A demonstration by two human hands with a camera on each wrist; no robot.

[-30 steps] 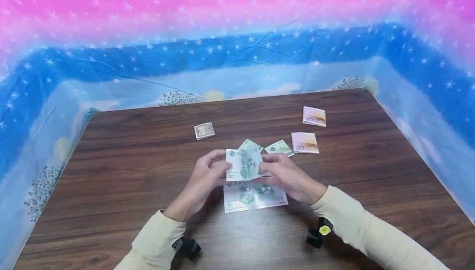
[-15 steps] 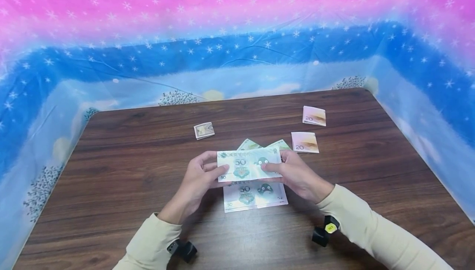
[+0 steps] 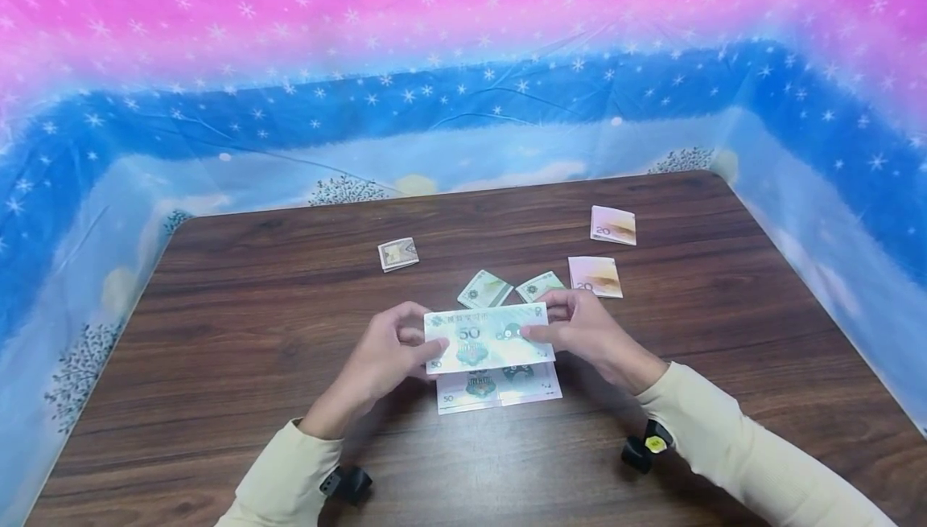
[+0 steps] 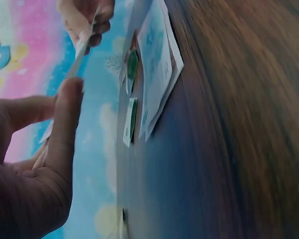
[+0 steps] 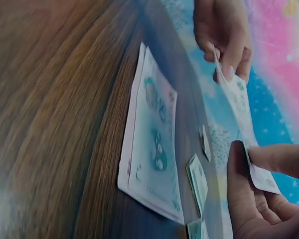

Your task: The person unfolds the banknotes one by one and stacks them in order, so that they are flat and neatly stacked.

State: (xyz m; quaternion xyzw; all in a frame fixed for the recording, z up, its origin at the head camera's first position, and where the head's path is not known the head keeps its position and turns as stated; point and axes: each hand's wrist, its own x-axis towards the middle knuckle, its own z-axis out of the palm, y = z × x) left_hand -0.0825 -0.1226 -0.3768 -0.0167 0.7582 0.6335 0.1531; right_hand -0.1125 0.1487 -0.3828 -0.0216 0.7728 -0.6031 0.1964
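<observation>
Your left fingers [image 3: 407, 315] and right fingers [image 3: 559, 300] pinch the upper note [image 3: 481, 338]; uneven release could skew it toward the near edge of the surface [image 3: 239, 318].

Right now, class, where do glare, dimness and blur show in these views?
Head view: glare on the held 50 note, sheen on the table; left wrist view: dim, the table's grain blurred; right wrist view: dim, bright patch at lower left.
</observation>
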